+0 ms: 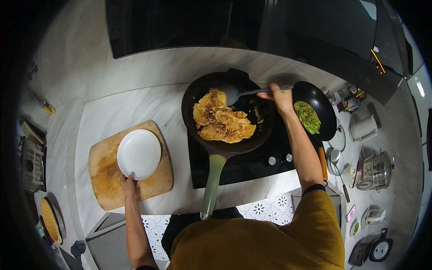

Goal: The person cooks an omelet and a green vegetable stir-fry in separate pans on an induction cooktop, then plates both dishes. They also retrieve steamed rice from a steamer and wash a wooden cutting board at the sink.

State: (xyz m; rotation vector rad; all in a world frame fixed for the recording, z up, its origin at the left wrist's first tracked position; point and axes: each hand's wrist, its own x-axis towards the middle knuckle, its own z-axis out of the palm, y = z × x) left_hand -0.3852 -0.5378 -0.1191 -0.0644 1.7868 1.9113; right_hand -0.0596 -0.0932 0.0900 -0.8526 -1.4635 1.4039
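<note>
My right hand [280, 98] grips a grey spatula [249, 92] by its handle, with the blade reaching into a dark wok [263, 131]. Browned fried egg [224, 119] lies in the wok in joined pieces, and the blurred blade is at its upper edge. The wok's green handle [215, 179] points towards me, untouched. On the left, my left hand [129, 186] holds the near rim of a white oval plate [139, 154], which has nothing on it. The plate is over a stained wooden cutting board [104, 165]; whether it rests on the board I cannot tell.
Right of the wok, a second black pan [324, 111] holds chopped green vegetables [307, 117] with red bits. Both pans are over a black cooktop [243, 172]. A ladle [335, 157], a steel pot [379, 170] and a phone [351, 213] line the right counter. A dark range hood [202, 25] hangs above.
</note>
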